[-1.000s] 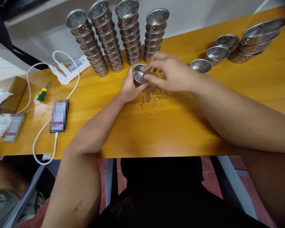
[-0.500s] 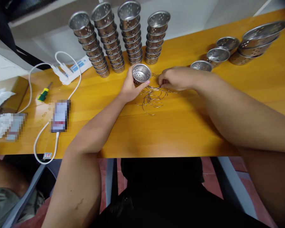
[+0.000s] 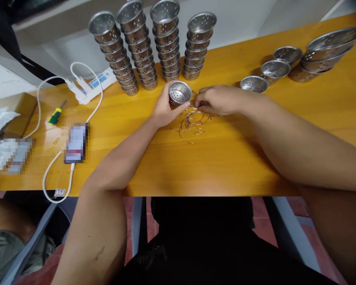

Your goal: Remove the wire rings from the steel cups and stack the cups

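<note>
My left hand (image 3: 163, 110) is wrapped round a small perforated metal cup (image 3: 180, 93), its open mouth tilted up towards me. Just right of the cup, my right hand (image 3: 213, 99) is closed in a pinch on a thin curved metal wire, whose end shows beside the fingertips. Below both hands lies a loose tangle of curved wires (image 3: 191, 123) on the yellow wooden table (image 3: 213, 166). The right fingertips are partly hidden by the hand.
Several tall stacks of perforated cups (image 3: 167, 43) stand along the wall. More cups (image 3: 275, 70) and a tilted stack (image 3: 329, 55) are at the right. Leftward are a power strip (image 3: 97, 84), a green-yellow screwdriver (image 3: 55, 115), a charging phone (image 3: 76, 142) and a cardboard box (image 3: 25, 113).
My right hand has shifted slightly left, closer to the cup, and the wire at its fingertips has changed position. The left hand still holds the cup. The whole view has moved a little.
</note>
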`<state>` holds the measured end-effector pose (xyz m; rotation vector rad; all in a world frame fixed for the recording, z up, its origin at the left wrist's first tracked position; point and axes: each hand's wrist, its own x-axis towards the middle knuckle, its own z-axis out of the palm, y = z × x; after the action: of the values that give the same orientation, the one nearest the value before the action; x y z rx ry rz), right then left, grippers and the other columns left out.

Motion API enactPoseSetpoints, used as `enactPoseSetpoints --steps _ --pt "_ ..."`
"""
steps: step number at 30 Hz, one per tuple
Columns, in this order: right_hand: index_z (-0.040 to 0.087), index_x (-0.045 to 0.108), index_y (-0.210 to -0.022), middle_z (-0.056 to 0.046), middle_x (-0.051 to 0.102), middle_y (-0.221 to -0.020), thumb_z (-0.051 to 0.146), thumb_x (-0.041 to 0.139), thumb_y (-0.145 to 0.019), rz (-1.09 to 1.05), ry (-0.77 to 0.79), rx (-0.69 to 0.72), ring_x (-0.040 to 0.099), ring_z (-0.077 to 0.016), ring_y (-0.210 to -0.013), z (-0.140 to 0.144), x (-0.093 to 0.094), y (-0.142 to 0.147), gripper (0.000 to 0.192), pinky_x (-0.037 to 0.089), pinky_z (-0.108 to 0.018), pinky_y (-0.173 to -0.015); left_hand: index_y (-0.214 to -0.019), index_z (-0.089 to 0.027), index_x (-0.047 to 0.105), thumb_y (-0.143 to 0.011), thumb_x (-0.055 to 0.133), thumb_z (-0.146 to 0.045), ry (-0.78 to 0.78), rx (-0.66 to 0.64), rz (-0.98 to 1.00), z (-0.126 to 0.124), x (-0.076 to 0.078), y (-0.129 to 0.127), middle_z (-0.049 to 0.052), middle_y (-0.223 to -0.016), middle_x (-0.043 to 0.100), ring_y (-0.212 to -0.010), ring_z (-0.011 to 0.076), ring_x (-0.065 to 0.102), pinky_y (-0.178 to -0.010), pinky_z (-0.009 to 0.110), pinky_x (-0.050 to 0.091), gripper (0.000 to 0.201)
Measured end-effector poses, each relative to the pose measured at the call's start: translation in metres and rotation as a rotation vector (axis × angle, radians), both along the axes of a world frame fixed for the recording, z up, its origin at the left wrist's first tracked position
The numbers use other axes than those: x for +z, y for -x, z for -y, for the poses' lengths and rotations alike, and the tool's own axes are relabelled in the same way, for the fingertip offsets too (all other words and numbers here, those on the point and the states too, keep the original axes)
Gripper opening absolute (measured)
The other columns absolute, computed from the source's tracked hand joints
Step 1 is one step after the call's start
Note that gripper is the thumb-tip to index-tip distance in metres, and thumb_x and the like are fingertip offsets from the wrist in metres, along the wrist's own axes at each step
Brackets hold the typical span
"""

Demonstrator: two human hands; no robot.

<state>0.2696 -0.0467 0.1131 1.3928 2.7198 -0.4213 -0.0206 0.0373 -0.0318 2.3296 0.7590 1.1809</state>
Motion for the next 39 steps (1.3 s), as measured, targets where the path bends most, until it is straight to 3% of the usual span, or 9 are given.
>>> enactPoseSetpoints --steps 4,7,12,17,21,25,30,34,39 --pt "0.024 0.086 -0.130 -0.019 0.087 -0.148 0.019 0.069 -0.121 -0.010 -0.023 -0.005 0.084 -0.0384 -0.129 0.002 0.000 0.004 0.020 0.061 -0.047 -0.111 -0.203 -0.032 0.017 -0.122 0.072 -0.089 -0.054 -0.041 -0.050 -0.010 -0.011 0.004 0.021 -0.189 0.059 -0.183 0.0418 0.062 -0.161 0.065 0.044 0.113" --pt "0.022 0.085 -0.130 -0.021 0.087 -0.147 0.017 0.071 -0.119 0.001 -0.017 -0.024 0.083 -0.0372 -0.123 0.006 0.011 0.003 0.018 0.061 -0.047 -0.109 -0.203 -0.033 0.020 -0.121 0.072 -0.091 -0.046 -0.037 -0.032 -0.013 -0.014 0.006 0.021 -0.188 0.060 -0.181 0.0420 0.063 -0.160 0.066 0.047 0.113" --pt "0.018 0.083 -0.128 -0.020 0.090 -0.136 0.008 0.076 -0.114 -0.066 0.004 -0.154 0.081 -0.0319 -0.114 0.010 0.040 -0.007 0.018 0.057 -0.044 -0.105 -0.195 -0.032 0.030 -0.117 0.072 -0.097 -0.073 -0.033 0.022 -0.009 -0.008 0.003 0.019 -0.177 0.066 -0.167 0.0389 0.074 -0.151 0.065 0.056 0.110" --pt "0.014 0.087 -0.136 -0.023 0.091 -0.137 0.006 0.077 -0.116 -0.173 0.016 -0.245 0.083 -0.0321 -0.118 0.015 0.055 -0.013 0.024 0.062 -0.044 -0.113 -0.194 -0.031 0.032 -0.120 0.068 -0.096 -0.006 -0.028 0.045 0.004 0.002 -0.003 0.018 -0.171 0.069 -0.164 0.0367 0.077 -0.149 0.064 0.059 0.104" --pt "0.017 0.086 -0.158 -0.021 0.093 -0.136 0.015 0.072 -0.122 -0.266 -0.039 -0.293 0.085 -0.0322 -0.116 0.019 0.057 -0.015 0.039 0.064 -0.046 -0.119 -0.195 -0.033 0.031 -0.121 0.067 -0.095 0.027 -0.038 0.061 0.009 0.008 -0.003 0.017 -0.174 0.066 -0.165 0.0371 0.075 -0.148 0.064 0.060 0.103" --pt "0.024 0.086 -0.160 -0.019 0.092 -0.124 0.044 0.061 -0.135 -0.354 -0.010 -0.333 0.086 -0.0304 -0.108 0.017 0.050 -0.021 0.041 0.067 -0.044 -0.115 -0.200 -0.035 0.026 -0.124 0.067 -0.089 -0.020 -0.074 0.003 0.012 0.013 0.002 0.018 -0.181 0.064 -0.168 0.0356 0.074 -0.148 0.061 0.062 0.102" --pt "0.028 0.084 -0.168 -0.018 0.089 -0.133 0.064 0.065 -0.128 -0.389 -0.062 -0.334 0.072 -0.0305 -0.103 0.013 0.045 -0.025 0.058 0.062 -0.044 -0.104 -0.199 -0.038 0.026 -0.127 0.072 -0.076 -0.024 -0.042 0.063 0.015 0.014 -0.002 0.017 -0.176 0.065 -0.162 0.0345 0.077 -0.144 0.062 0.068 0.093" --pt "0.025 0.085 -0.157 -0.017 0.084 -0.123 0.062 0.065 -0.126 -0.414 -0.066 -0.306 0.060 -0.0287 -0.094 0.017 0.047 -0.019 0.053 0.058 -0.047 -0.102 -0.199 -0.041 0.022 -0.127 0.073 -0.074 -0.048 -0.039 0.090 0.010 0.007 -0.005 0.016 -0.174 0.063 -0.160 0.0340 0.078 -0.141 0.061 0.070 0.094" --pt "0.028 0.081 -0.164 -0.011 0.080 -0.117 0.059 0.059 -0.126 -0.431 -0.039 -0.291 0.058 -0.0295 -0.097 0.026 0.051 -0.005 0.053 0.062 -0.046 -0.107 -0.198 -0.043 0.019 -0.128 0.073 -0.070 -0.049 -0.081 0.071 0.008 0.005 0.001 0.013 -0.170 0.064 -0.158 0.0333 0.079 -0.139 0.061 0.070 0.093"
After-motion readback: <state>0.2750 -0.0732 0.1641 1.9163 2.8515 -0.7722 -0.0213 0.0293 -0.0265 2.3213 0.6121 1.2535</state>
